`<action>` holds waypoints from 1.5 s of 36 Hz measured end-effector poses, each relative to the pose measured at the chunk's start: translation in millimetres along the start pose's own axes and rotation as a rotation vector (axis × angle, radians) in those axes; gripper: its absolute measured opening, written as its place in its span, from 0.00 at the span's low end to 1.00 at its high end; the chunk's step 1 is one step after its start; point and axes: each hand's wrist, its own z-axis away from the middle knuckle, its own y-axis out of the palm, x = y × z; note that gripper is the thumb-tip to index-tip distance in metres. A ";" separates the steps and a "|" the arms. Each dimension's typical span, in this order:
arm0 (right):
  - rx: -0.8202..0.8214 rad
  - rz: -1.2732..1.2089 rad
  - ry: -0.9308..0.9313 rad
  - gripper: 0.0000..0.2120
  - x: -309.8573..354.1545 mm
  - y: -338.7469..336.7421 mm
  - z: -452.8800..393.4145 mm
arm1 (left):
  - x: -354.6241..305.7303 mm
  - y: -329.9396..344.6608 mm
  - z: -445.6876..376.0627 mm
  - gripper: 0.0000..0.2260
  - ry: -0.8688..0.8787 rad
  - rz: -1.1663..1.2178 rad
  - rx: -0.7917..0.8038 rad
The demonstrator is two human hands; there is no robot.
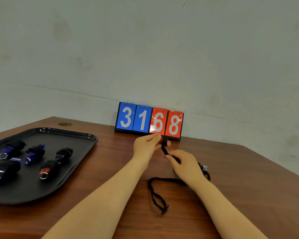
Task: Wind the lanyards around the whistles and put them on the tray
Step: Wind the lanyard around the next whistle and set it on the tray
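Observation:
My left hand (pixel 146 145) pinches a red whistle (pixel 165 141) that has a few turns of black lanyard around it, just in front of the score flip board. My right hand (pixel 184 163) grips the black lanyard (pixel 156 192) a short way below the whistle. The rest of the cord trails in a loose loop on the table toward me. A black tray (pixel 73 171) lies at the left and holds several wound whistles, blue ones (pixel 34 153) and one red (pixel 48 169).
A flip scoreboard (pixel 149 120) reading 3168 stands against the wall at the table's far edge. Another black cord with a small silver piece (pixel 204 169) lies behind my right wrist. The wooden table (pixel 110 161) runs to an edge at the right.

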 end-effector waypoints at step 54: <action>-0.345 -0.490 0.326 0.07 -13.9 -2.0 -11.4 | 3.4 15.2 14.5 0.16 -0.001 -0.254 0.450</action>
